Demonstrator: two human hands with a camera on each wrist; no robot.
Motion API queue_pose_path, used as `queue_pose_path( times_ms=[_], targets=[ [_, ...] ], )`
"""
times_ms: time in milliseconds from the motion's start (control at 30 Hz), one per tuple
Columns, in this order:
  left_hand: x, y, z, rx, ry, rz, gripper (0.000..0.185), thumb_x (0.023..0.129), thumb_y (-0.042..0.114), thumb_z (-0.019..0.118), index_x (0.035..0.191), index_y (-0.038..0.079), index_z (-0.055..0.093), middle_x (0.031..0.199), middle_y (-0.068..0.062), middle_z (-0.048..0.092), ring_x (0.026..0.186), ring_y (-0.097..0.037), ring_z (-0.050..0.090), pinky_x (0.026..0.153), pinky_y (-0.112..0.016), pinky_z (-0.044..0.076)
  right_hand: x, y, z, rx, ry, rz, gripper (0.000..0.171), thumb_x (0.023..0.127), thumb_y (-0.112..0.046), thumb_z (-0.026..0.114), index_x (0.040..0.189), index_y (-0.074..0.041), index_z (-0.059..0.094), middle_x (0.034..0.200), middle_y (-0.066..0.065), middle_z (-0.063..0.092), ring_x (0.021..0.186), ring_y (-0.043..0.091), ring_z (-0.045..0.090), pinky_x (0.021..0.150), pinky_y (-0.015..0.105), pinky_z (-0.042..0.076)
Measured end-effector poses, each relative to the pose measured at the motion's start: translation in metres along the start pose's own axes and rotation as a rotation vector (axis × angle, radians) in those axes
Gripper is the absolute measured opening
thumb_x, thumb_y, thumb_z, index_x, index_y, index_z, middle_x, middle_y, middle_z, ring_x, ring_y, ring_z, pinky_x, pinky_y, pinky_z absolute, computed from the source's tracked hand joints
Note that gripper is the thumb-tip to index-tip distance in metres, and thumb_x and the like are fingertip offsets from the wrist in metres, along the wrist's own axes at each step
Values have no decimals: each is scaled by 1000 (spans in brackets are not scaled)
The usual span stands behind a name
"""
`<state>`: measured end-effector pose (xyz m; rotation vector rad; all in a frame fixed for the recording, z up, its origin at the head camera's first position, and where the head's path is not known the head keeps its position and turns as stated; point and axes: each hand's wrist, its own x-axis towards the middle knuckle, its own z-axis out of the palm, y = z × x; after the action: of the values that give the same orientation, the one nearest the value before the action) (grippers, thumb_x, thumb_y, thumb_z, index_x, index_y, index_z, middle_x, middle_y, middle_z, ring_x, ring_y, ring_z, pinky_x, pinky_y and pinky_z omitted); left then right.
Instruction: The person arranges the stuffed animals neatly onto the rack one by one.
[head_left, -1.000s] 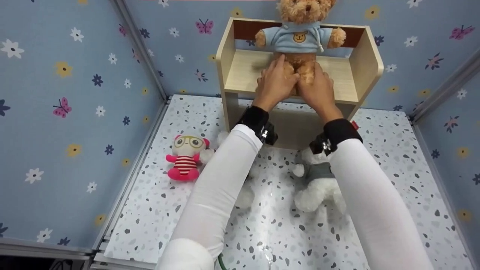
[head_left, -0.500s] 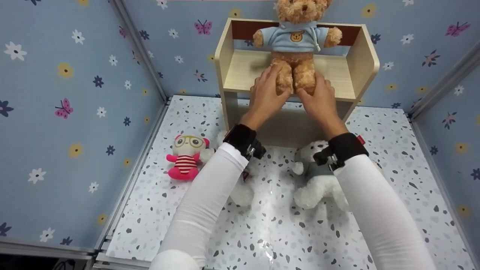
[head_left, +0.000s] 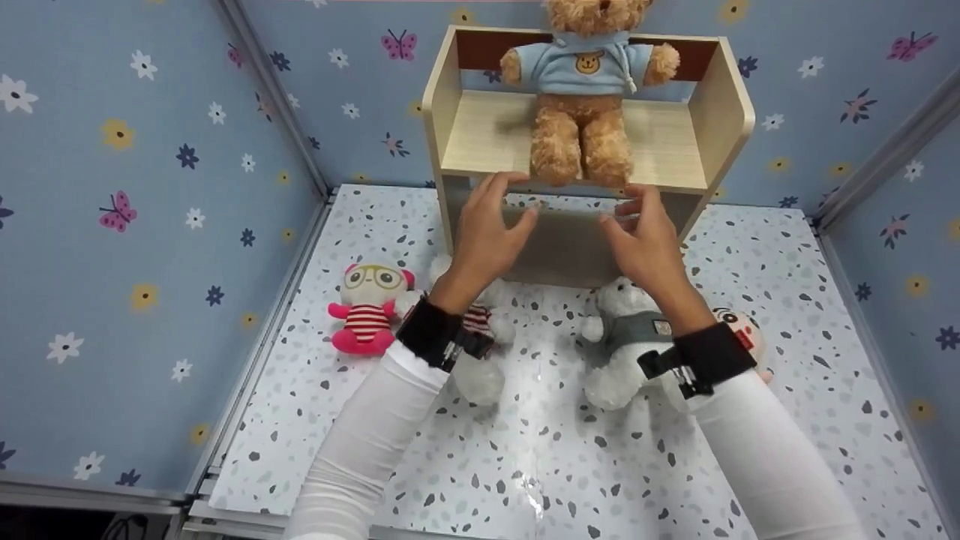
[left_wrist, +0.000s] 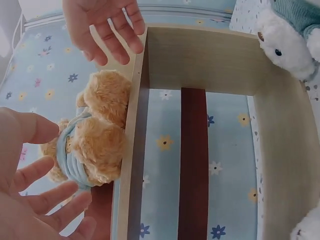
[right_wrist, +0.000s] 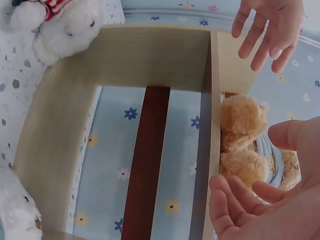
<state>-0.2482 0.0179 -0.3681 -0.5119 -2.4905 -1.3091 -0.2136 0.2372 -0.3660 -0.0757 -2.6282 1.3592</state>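
Note:
A brown teddy bear (head_left: 583, 135) in a light blue hoodie sits on the upper shelf (head_left: 487, 139) of a small wooden rack, its feet at the shelf's front edge. Just below and left of its feet is my left hand (head_left: 487, 225), fingers spread and holding nothing. My right hand (head_left: 646, 236) is on the other side, also free, with its fingertips near the bear's right-side foot in the head view. Both wrist views show the bear (left_wrist: 100, 130) from below, with a gap between it and the palms (right_wrist: 280, 200).
On the speckled floor lie a pink-and-white panda toy (head_left: 367, 307), a white plush in red stripes (head_left: 480, 375) partly behind my left wrist, a white plush in a grey top (head_left: 626, 330), and a round-faced toy (head_left: 739, 322) behind my right wrist. Flowered walls (head_left: 150, 225) enclose the space.
Both hands have let go of the bear's legs, drawn back toward me and moved apart. The bear stays seated on the upper shelf.

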Motion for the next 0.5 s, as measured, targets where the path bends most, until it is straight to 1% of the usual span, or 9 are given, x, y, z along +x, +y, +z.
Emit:
queue_pose_path(
  times_ms=[133,233,367,433,500],
  targets=[
    [-17,-11,-2,-20,3,-13,32,89,23,66,119,18,60,121,3,61,112,-14,56,98,-29,43,-15,-1,5,9,-59,-26,55,94,-33,59,140,-15,33,115,9,60,99,24,64,80,37,49],
    [-28,-19,1,-44,1,6,27,89,20,66,115,14,62,115,0,64,107,-15,58,96,-28,46,-26,-2,7,16,-91,-64,54,94,-34,59,139,-17,34,112,7,60,95,20,64,77,35,49],
    [-44,-26,6,-69,-30,25,21,90,19,65,110,13,63,105,0,66,97,-12,61,87,-27,48,-41,-2,10,19,-118,-106,52,94,-35,58,138,-16,36,109,6,61,91,18,64,76,34,49],
    [-53,-29,9,-80,-49,22,17,91,20,63,108,14,64,100,0,67,93,-11,61,83,-27,48,-49,0,12,12,-135,-119,51,95,-34,57,137,-14,37,108,6,62,91,18,63,76,33,49],
    [-62,-32,12,-83,-58,5,15,91,20,63,106,15,65,96,3,67,89,-8,61,80,-26,48,-57,3,16,8,-149,-124,49,95,-34,57,136,-13,38,107,6,62,89,17,63,76,33,50]
  ],
)
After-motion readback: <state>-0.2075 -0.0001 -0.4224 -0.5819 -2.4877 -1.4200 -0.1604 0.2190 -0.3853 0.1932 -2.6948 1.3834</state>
